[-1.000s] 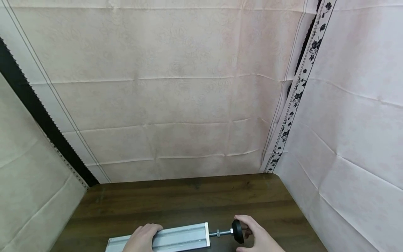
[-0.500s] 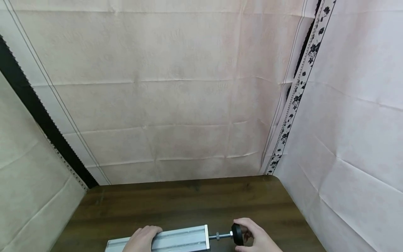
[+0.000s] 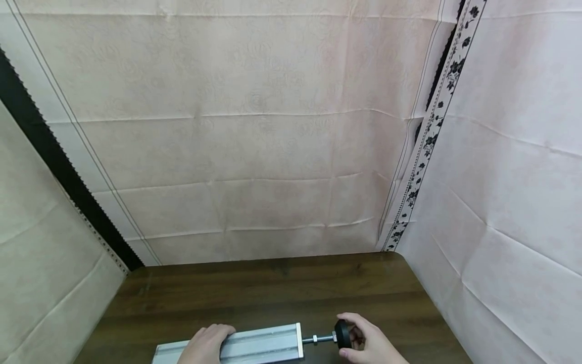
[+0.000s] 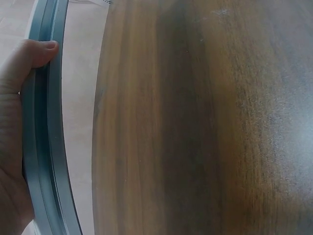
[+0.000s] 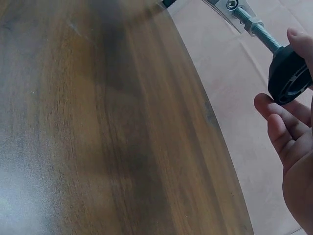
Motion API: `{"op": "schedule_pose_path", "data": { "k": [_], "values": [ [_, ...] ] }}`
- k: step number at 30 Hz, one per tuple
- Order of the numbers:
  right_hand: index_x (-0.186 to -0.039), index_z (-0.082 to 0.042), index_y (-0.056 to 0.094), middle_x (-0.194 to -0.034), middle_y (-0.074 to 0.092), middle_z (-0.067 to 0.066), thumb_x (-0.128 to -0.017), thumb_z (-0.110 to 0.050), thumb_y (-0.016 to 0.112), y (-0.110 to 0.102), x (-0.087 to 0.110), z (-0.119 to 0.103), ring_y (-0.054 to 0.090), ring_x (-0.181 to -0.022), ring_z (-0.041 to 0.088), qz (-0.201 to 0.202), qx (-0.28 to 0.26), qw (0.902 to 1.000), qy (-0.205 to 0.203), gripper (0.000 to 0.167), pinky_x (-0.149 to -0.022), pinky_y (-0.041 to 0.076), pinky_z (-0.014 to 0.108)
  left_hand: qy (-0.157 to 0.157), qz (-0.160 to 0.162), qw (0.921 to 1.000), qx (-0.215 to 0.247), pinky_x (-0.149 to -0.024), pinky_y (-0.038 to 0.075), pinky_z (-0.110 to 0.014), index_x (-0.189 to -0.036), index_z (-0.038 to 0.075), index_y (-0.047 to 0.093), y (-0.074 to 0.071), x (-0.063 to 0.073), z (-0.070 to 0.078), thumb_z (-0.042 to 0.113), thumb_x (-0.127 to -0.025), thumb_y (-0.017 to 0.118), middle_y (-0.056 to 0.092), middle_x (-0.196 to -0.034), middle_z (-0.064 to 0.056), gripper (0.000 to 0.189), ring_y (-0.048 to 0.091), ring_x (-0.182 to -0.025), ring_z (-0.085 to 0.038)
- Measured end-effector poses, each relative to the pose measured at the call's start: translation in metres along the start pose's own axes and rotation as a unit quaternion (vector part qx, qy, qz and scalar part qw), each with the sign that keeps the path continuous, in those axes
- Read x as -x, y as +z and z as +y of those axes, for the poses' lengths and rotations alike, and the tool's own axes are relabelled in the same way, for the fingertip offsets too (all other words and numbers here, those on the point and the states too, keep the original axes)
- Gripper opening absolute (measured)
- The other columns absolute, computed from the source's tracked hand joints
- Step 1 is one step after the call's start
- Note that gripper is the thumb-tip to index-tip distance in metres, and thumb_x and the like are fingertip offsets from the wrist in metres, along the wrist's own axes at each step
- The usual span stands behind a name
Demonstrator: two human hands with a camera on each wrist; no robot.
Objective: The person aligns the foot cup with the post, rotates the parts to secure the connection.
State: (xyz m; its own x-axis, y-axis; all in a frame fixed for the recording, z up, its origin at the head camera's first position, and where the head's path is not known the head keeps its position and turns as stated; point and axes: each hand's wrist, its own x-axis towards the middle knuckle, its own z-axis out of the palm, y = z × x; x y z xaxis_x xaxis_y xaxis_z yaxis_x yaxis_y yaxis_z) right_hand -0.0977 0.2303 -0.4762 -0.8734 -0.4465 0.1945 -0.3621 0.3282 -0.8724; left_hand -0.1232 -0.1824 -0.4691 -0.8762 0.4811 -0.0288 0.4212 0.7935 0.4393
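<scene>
A silver aluminium profile [image 3: 263, 344] lies across the bottom of the head view, its lower part cut off by the frame. My left hand [image 3: 206, 345] grips it near the left end; the left wrist view shows the thumb [image 4: 45, 51] over the grooved side. From the end plate [image 3: 299, 339] a threaded rod [image 3: 325, 338] with nuts sticks out to the right and carries a round black levelling foot [image 3: 343, 334]. Thumb and fingers of my right hand [image 3: 370, 344] pinch this foot at its rim. In the right wrist view, the levelling foot [image 5: 286, 73] shows its hollow underside.
A dark wood-grain table [image 3: 254, 283] spreads beyond the profile. Pale creased cloth [image 3: 273, 151] hangs behind it, with more cloth [image 3: 514, 202] on the right and on the left. Past the table's near edge, light floor tiles [image 5: 220, 73] show in the right wrist view.
The thumb of my right hand has come up against the levelling foot, and the fingers have shifted round its rim. My left hand and the profile stay put.
</scene>
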Motion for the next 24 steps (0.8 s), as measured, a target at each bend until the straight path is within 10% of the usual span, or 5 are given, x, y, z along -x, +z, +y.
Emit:
{"op": "schedule_pose_path", "data": {
  "k": [24],
  "values": [
    [-0.118, -0.005, 0.052, -0.088, 0.058, -0.006, -0.089, -0.013, 0.063, 0.0005, -0.004, 0.0015, 0.058, -0.073, 0.008, -0.003, -0.002, 0.9999, 0.01, 0.032, -0.061, 0.049, 0.026, -0.004, -0.009, 1.0, -0.001, -0.077, 0.041, -0.043, -0.113, 0.012, 0.059, 0.0003, -0.0013, 0.0, 0.073, -0.061, 0.069, 0.058, -0.103, 0.006, 0.08, 0.052, -0.093, -0.013]
  ]
}}
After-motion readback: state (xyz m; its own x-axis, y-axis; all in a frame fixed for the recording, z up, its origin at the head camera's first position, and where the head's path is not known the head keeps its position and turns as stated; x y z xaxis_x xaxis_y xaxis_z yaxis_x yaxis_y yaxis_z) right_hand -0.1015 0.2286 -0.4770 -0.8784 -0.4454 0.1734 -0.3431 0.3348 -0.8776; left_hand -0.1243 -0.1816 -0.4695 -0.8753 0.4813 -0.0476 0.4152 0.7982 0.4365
